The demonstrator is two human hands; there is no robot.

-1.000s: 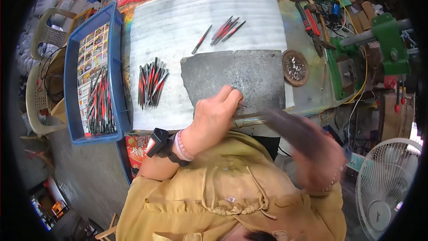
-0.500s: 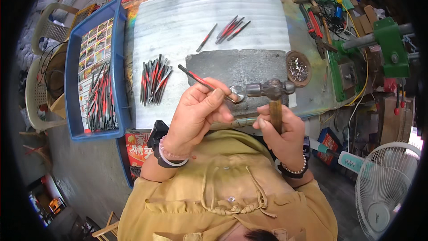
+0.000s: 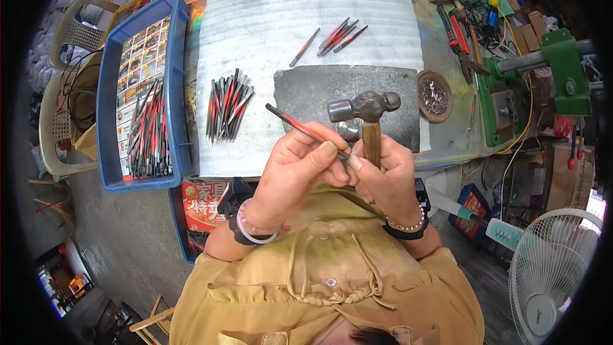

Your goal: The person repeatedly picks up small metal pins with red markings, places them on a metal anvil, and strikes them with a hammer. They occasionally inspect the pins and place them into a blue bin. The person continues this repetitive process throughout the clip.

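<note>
Pinched in my left hand [image 3: 295,169] is a slim red-and-black rod-shaped tool [image 3: 299,126], slanting from upper left down toward my other hand. My right hand [image 3: 393,176] is wrapped round the wooden handle of a ball-peen hammer [image 3: 365,107], its head raised at the top. The right thumb and fingertips meet the tool's lower end, beside the left fingertips; what lies between them is too small to make out. Behind the hammer, a shiny round metal piece [image 3: 348,130] is partly hidden on the dark grey slab [image 3: 306,89].
Left of the slab lies a pile of similar tools [image 3: 227,105]; several more [image 3: 335,35] lie beyond it. A blue tray [image 3: 181,89] at left holds many. At right stand a round dish [image 3: 435,96] of small metal parts, pliers [image 3: 461,57] and a green press [image 3: 562,76].
My right hand has moved left with the hammer, and its fingertips now meet the tool's end by my left hand. The view has shifted slightly.
</note>
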